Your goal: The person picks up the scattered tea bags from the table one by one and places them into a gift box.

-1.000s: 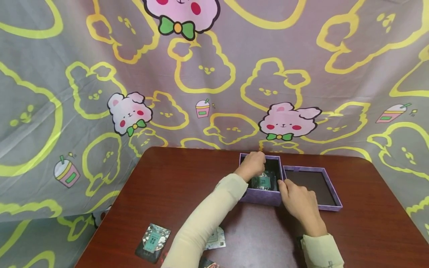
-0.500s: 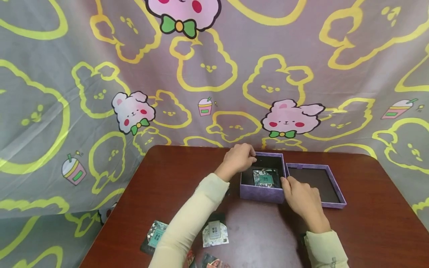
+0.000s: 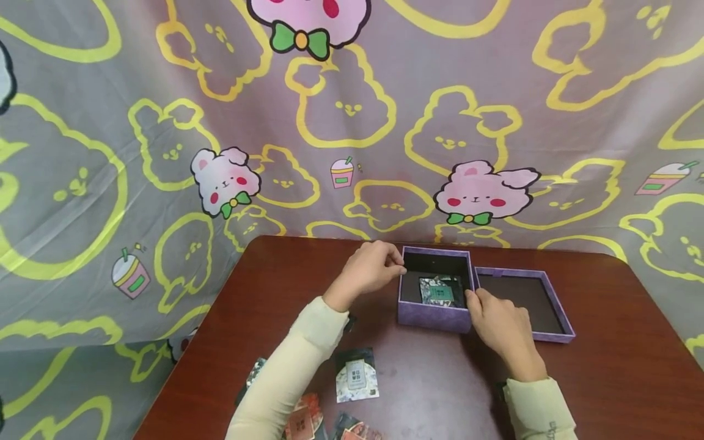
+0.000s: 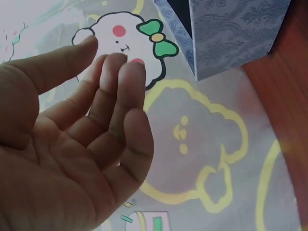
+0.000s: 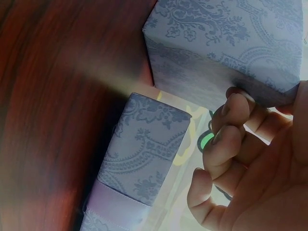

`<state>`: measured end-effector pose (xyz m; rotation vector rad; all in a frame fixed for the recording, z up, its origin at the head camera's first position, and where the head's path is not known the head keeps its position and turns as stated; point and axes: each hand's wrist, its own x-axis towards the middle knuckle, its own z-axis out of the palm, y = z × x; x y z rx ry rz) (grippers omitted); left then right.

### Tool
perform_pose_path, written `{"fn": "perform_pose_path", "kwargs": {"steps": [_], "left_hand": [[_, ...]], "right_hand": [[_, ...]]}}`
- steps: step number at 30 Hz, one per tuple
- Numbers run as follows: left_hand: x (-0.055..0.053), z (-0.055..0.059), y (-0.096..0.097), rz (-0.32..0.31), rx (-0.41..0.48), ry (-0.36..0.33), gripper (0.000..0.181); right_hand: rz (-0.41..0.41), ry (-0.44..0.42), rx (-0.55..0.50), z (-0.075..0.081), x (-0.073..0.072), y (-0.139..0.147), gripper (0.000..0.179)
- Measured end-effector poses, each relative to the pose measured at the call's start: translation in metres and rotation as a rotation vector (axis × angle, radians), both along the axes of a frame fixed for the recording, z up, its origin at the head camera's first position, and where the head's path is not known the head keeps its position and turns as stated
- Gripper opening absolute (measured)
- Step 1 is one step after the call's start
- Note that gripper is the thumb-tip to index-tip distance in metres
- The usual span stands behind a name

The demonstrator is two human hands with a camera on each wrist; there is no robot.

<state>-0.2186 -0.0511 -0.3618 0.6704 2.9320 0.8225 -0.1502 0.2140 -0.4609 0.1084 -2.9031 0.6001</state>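
A purple patterned box (image 3: pixel 434 319) stands without its lid near the table's back edge. On its dark floor lies a flat sachet with a teal label (image 3: pixel 442 294). My left hand (image 3: pixel 368 272) hovers at the box's left rim. The left wrist view shows its fingers loosely bent, with nothing in them. At the right front corner of the box, my right hand (image 3: pixel 500 324) grips the wall. Its fingers (image 5: pixel 233 108) bend against the patterned side in the right wrist view, where the thumb is mostly hidden.
The box's shallow lid (image 3: pixel 514 302) lies inside up, just right of the box. Toward the front of the table (image 3: pixel 429 385) are a white sachet (image 3: pixel 357 376), a red sachet (image 3: pixel 302 421) and others, partly under the left sleeve. A printed cloth (image 3: pixel 385 146) hangs behind.
My left hand has come up out of the box and moved left past its rim. The teal-labelled sachet stays inside. My right hand keeps its place at the box's right wall.
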Motion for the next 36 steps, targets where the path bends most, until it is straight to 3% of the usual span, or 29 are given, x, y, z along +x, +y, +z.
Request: {"fn": "perform_pose_path", "kwargs": {"steps": [4, 9, 19, 26, 36], "left_hand": [[0.001, -0.002, -0.013, -0.037, 0.089, -0.053, 0.007], [0.005, -0.007, -0.028, -0.055, 0.13, -0.102, 0.01], [0.02, -0.027, -0.065, -0.036, 0.118, -0.141, 0.013], [0.026, -0.04, -0.083, -0.013, 0.136, -0.183, 0.012], [0.036, -0.064, -0.11, 0.014, 0.07, -0.26, 0.015]], "right_hand": [[-0.004, 0.0, -0.004, -0.002, 0.0, -0.001, 0.045], [-0.013, -0.01, -0.008, -0.004, 0.003, -0.001, 0.046], [-0.017, 0.002, 0.002, -0.006, 0.003, -0.002, 0.045], [-0.045, 0.067, 0.057, -0.003, 0.004, -0.003, 0.044], [-0.057, 0.063, 0.079, -0.003, 0.003, -0.006, 0.043]]}}
